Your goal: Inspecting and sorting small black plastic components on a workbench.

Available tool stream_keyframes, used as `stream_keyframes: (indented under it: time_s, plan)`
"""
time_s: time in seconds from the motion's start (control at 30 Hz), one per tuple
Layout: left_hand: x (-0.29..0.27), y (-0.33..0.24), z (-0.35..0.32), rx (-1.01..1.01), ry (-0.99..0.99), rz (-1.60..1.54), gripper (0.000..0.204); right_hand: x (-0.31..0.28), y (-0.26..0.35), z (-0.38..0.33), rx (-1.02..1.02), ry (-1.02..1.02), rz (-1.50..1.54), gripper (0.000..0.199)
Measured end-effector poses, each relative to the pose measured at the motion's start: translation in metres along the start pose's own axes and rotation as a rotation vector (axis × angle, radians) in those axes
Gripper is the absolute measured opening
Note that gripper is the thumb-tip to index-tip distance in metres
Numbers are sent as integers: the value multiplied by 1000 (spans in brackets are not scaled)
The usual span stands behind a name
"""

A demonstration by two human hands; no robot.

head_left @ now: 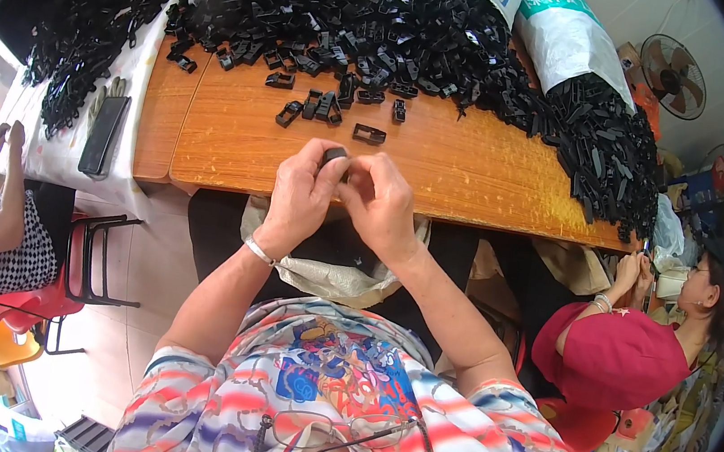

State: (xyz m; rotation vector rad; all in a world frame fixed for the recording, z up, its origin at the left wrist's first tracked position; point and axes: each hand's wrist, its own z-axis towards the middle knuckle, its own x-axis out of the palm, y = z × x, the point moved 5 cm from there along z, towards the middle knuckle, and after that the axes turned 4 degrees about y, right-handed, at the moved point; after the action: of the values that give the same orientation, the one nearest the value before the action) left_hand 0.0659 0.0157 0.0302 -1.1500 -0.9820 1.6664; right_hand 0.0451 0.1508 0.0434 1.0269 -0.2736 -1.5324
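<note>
Black plastic clip point(334, 158) pinched between left hand point(301, 196) and right hand point(380, 206), both closed on it, held above near edge of wooden table point(467, 176); heap of black clips point(387, 21) beyond

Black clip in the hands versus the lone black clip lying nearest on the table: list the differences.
The held clip is pinched between the left hand and right hand, mostly hidden; the lone clip lies flat and fully visible on the wooden table. The held clip is lifted off the table; the lone clip is untouched. Both are small black plastic pieces.
</note>
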Motion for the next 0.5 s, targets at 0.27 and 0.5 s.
stream_keyframes:
  time_s: [0.27,0.5]
  plan:
    - [-6,0,-33,-22,291,382,25,-31,-55,-4,381,371,94,14]
    - [4,1,25,122,106,515,33,-49,-108,56,341,80,-347,23]
